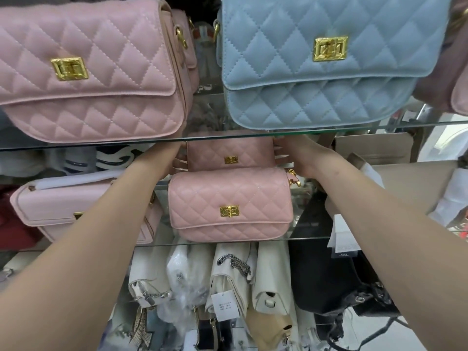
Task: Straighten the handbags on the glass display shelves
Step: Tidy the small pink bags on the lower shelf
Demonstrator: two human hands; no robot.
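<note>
My two forearms bare from elbow to wrist, no sleeves, no watch, no bracelet or ring showing, my left hand (174, 163) and my right hand (301, 158) bare, long pale pointed nails on the fingers

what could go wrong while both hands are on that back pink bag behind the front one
1. The left hand and right hand grip the rear pink bag directly behind the front pink bag, which sits near the glass shelf edge; a forward nudge could tip it off.
2. The hands work just under the upper glass shelf, so lifting the bag could knock it.
</note>
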